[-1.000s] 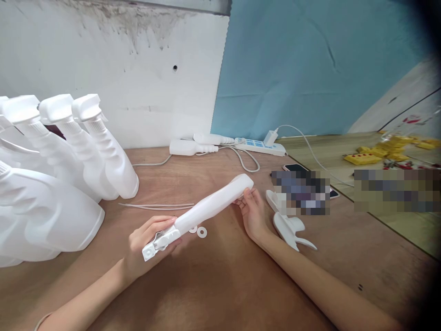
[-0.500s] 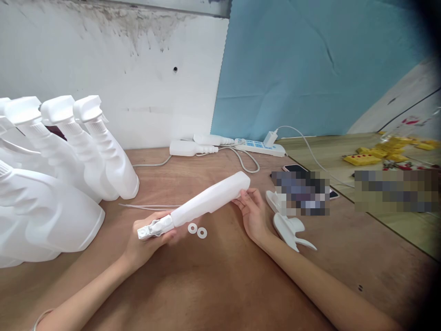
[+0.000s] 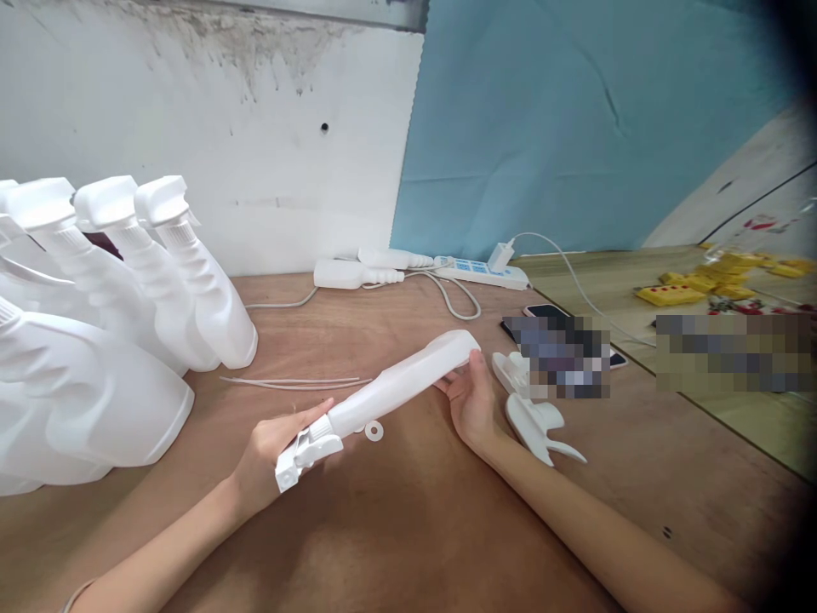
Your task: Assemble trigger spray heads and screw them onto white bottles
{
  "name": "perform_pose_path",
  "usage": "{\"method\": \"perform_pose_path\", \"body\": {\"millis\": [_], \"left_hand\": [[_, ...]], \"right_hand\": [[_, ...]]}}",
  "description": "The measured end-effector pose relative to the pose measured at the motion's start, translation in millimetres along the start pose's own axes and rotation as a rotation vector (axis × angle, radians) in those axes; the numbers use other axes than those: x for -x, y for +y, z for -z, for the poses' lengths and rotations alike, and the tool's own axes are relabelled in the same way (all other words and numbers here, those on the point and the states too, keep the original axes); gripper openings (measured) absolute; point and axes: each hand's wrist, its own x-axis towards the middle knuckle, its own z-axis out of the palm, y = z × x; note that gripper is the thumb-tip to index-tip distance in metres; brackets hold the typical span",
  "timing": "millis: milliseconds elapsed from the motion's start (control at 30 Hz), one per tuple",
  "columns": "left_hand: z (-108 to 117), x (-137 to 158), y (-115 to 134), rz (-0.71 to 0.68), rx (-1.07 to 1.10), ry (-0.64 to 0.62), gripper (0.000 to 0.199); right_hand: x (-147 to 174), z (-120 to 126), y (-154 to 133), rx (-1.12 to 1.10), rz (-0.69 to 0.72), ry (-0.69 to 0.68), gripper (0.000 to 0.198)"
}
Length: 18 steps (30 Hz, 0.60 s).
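Both hands grip long smooth white plastic spray bottle (image 3: 396, 387) above table

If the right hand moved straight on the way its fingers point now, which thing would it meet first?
The right hand holds the base of the white spray bottle, fingers pointing up and away toward the wall. Past the bottle, it would probably meet the white cable loop, then the power strip; depth is unclear.

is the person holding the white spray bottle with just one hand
No, the left hand grips the spray bottle at its trigger end, the right hand at its base.
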Motion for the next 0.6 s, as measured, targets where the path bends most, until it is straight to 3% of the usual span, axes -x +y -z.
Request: {"method": "perform_pose_path", "body": {"millis": [133,333,467,600], "left_hand": [[-2,-2,2,-0.110,-0.046,0.051,0.051],[-4,-7,6,-0.164,-0.080,0.071,0.050],[-1,-10,8,-0.159,-0.087,0.086,0.048],[4,-13,9,-0.058,-0.075,-0.012,0.050]], "right_hand": [[2,-3,-4,-0.024,0.000,-0.013,0.030],[5,-7,-9,-0.053,0.008,-0.029,0.025],[5,-7,-9,-0.072,0.010,-0.030,0.023],[4,-4,-7,-0.054,0.038,-0.047,0.025]]}}
